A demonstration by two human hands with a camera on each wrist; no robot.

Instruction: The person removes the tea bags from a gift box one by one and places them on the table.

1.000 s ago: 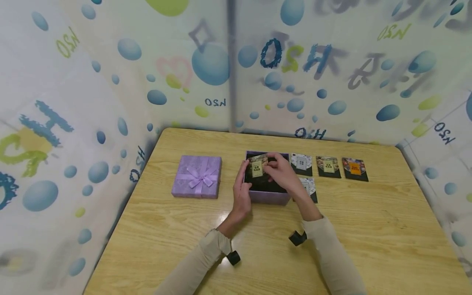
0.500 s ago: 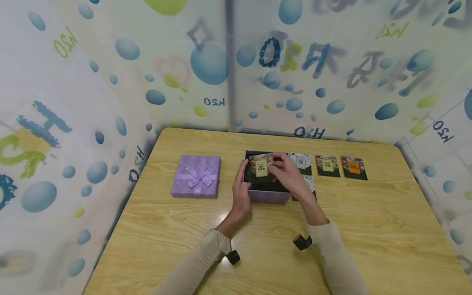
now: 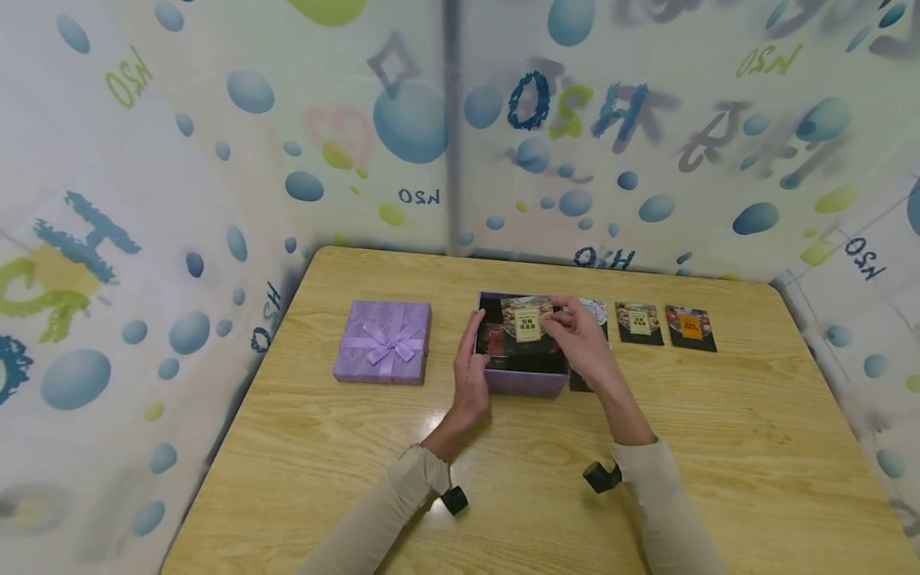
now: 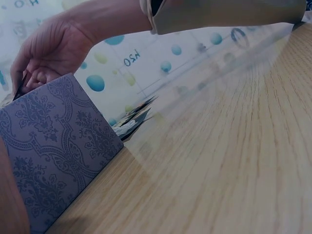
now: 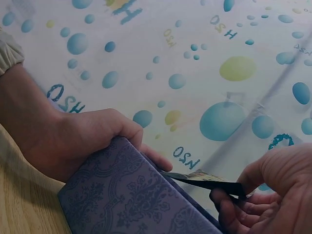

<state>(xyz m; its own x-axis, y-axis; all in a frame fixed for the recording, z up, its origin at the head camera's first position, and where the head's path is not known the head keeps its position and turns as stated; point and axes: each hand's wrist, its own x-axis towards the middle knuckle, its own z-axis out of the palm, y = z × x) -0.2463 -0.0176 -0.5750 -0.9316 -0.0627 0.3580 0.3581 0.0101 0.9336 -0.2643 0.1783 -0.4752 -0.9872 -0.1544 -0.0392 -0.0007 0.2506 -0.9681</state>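
In the head view a purple patterned gift box stands uncovered on the table, its inside black. My left hand holds the box at its left side, thumb by the near left corner. Between thumb and fingers my right hand pinches a flat dark packet with a pale yellow label, over the box opening. Below it, inside the box, a packet with a red label shows. The right wrist view shows the pinched packet nearly edge-on above the rim.
The purple lid with a ribbon bow lies left of the box. Right of it lie a yellow-labelled packet, an orange-labelled packet and white-topped packets partly hidden by my right hand. A printed curtain hangs behind the table.
My right hand has moved right with the yellow-labelled packet, uncovering the red-labelled one in the box. My left hand has stayed on the box.
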